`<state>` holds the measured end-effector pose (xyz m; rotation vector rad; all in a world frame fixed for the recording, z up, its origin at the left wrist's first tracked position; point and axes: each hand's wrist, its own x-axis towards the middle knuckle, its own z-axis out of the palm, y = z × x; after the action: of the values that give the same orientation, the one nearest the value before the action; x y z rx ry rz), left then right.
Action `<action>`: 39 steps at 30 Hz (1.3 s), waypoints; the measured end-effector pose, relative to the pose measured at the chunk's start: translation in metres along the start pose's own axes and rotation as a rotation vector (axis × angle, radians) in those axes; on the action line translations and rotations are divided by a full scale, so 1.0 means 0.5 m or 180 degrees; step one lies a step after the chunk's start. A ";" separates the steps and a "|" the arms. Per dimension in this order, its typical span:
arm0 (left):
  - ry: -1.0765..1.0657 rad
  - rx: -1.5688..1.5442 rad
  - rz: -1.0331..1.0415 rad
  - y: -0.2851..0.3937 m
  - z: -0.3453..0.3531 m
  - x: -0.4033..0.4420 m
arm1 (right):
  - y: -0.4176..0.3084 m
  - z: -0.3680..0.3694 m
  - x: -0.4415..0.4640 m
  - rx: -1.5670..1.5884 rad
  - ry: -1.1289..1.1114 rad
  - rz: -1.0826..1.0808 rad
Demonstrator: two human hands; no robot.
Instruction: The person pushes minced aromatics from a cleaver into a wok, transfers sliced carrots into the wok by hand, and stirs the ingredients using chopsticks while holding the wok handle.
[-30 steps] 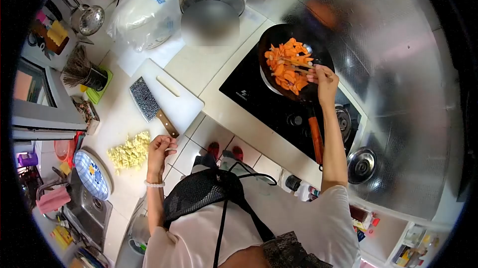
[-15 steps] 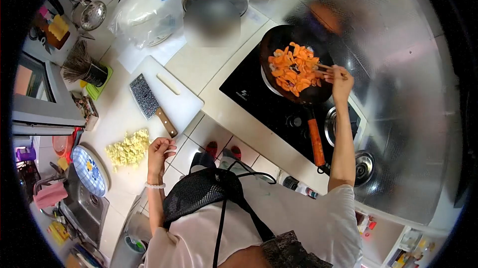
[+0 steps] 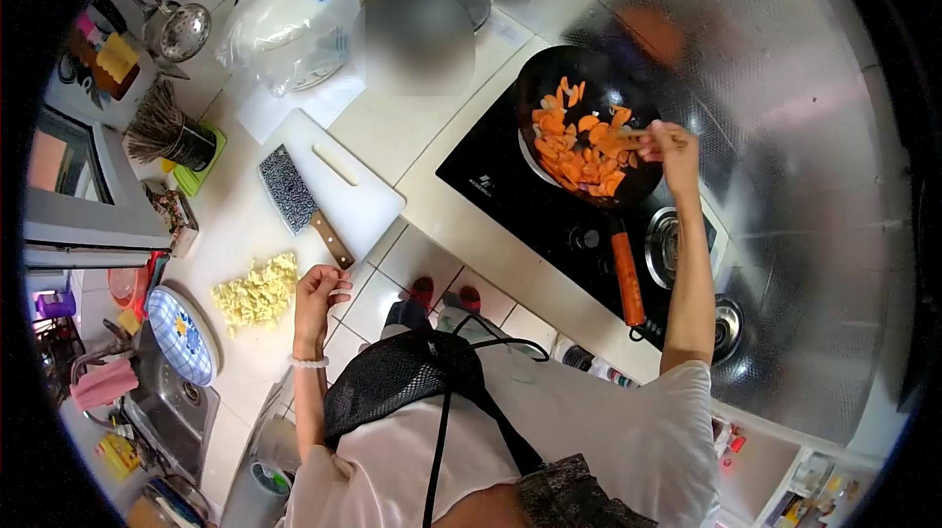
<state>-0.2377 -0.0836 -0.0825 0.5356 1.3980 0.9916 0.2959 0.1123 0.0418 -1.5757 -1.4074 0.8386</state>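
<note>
One right hand point(image 3: 670, 145) pinching chopsticks point(image 3: 630, 134) over the wok point(image 3: 601, 86), arm point(image 3: 691, 283) outstretched, left hand point(image 3: 320, 292) loosely curled near the cleaver point(image 3: 291, 192)

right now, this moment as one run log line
right hand: holds chopsticks at orange slices | orange slices: in wok on stove | left hand: loosely curled, near cleaver | cleaver: on white board

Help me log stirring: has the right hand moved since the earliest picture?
Yes: judged against the stove, the right hand has shifted rightward in the picture, to the edge of the pan.
</note>
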 end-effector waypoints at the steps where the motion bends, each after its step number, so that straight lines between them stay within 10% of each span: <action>1: -0.0060 0.0067 0.0047 0.003 0.003 0.005 | -0.008 -0.006 0.001 -0.0065 0.0442 -0.0097; 17: -0.0490 0.0392 0.0074 0.020 0.051 0.034 | 0.057 -0.105 -0.028 -0.0046 0.1049 0.0137; 26: -0.0548 0.0457 0.0004 -0.003 0.051 0.036 | 0.047 0.082 -0.042 0.1134 0.0415 0.0224; 39: -0.0465 0.0397 -0.0134 -0.026 0.054 0.030 | -0.014 0.170 -0.068 -0.0303 -0.0085 -0.0540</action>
<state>-0.2101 -0.0718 -0.0974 0.6556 1.3404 0.8189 0.2122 0.0919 0.0105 -1.4955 -1.5960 0.7029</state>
